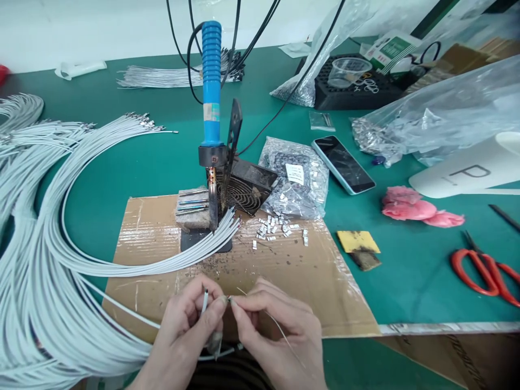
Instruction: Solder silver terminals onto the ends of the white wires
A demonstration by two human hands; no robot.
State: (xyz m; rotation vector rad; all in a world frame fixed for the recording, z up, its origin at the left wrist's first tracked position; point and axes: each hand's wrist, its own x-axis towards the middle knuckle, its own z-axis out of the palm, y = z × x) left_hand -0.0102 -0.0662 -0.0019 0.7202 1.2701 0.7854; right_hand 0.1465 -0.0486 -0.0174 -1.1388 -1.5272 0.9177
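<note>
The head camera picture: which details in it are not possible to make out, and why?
In the head view:
Tiny dark piece between the bare left hand and bare right hand: too small, partly covered by fingertips.
Thin silvery wire: partly hidden by right-hand fingers.
White paper label at the clear plastic bag: print too small.
Long white cable bundle: cut off by left edge.

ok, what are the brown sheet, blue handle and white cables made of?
Brown sheet: likely cardboard, matte, with glossy streaks that could be tape.
Blue handle: probably moulded plastic, judging by the ribs and even colour; slight sheen.
White cables: apparently plastic-jacketed, smooth, satin, bending in even curves.
</note>
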